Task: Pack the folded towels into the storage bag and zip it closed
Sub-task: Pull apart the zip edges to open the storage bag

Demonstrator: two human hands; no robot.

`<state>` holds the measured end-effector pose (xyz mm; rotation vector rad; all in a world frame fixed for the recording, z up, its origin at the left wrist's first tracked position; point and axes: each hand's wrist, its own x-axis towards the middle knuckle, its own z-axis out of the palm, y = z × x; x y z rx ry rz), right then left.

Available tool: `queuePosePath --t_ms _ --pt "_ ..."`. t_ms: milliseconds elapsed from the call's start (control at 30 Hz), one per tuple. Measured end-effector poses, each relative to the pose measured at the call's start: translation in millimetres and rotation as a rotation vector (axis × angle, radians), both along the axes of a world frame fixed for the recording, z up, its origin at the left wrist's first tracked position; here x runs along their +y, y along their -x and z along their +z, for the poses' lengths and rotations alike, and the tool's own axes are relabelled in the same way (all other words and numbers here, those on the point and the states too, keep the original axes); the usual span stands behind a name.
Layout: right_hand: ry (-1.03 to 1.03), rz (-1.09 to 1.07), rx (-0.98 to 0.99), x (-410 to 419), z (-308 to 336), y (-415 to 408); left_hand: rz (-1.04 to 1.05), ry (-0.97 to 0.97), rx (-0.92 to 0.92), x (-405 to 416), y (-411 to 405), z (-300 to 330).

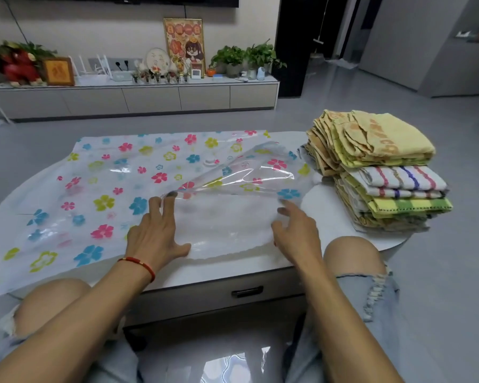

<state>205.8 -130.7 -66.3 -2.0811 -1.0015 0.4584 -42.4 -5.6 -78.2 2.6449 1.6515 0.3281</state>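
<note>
My storage bag (100, 189), clear plastic printed with pink, blue and yellow flowers, lies spread flat across the left and middle of the white table (343, 233), its left edge hanging over the table's rim; a red bracelet (141, 265) circles my left wrist; my left hand (155, 236) rests palm-down on the bag near its open mouth, the fingers straight and spread, the grip released, the fingertips (156, 201) touching the lifted edge of the top layer and the thumb lying out on the lower sheet; between my hands the top layer of the bag arches up off the lower one, so the mouth gapes toward me, with the crinkled near edge of the lower sheet lying on the table just ahead of a drawer handle (246, 292); my right hand (296, 230) sits at the right side of the opening, fingers loosely bent against the raised plastic; whether that grip pinches the film or only touches it I cannot tell; at the far right of the table, just beside the bag's right corner, stands the stack of folded towels (379, 172), yellow ones on top, striped white ones in the middle and green-checked ones lower, none of them in the bag; my bare knees in frayed denim shorts frame the table's near edge
</note>
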Motion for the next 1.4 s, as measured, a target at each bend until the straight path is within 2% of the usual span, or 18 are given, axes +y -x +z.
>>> queuePosePath --t_ms 200,267,300,367,400,467,567,700,833,900,967,1067,1133,1200,1267,1400 --pt "-0.151 -0.215 0.446 1 -7 -25 0.007 0.049 -0.088 14 9 1" --pt "-0.154 -0.215 0.457 2 -10 -19 -0.015 0.082 -0.141 19 8 5" --pt "-0.143 -0.186 0.353 2 -11 -11 -0.036 0.107 -0.173 21 8 7" --pt "-0.183 -0.061 -0.086 0 -11 19 -0.086 0.176 -0.211 22 9 11" --pt "-0.241 0.049 -0.320 1 -12 41 -0.111 0.210 -0.208 22 9 15" --pt "-0.280 0.308 -0.604 13 -16 86 -0.142 0.260 -0.206 21 9 22" --pt "-0.090 0.577 -0.665 41 -25 132 -0.192 0.232 -0.281 19 9 30" --pt "-0.010 0.562 -0.597 53 -40 141 -0.141 0.175 -0.413 27 15 40" --pt "0.040 0.550 -0.591 35 -58 135 0.054 0.147 -0.808 51 15 65" --pt "-0.015 0.479 -0.560 36 -56 140 0.064 0.203 -0.885 53 14 70" --pt "-0.078 0.461 -0.544 47 -51 147 0.010 0.304 -0.842 44 15 68" --pt "-0.097 0.534 -0.523 65 -42 151 -0.146 0.337 -0.570 21 31 53" --pt "-0.118 0.550 -0.503 70 -40 146 -0.193 0.231 -0.268 9 48 36" --pt "-0.188 0.539 -0.503 70 -41 144 -0.145 0.021 -0.030 2 60 21" --pt "-0.201 0.553 -0.537 68 -44 146 -0.122 -0.057 -0.030 4 64 16" --pt "-0.142 0.567 -0.537 51 -60 146 -0.015 -0.122 -0.226 35 62 33"
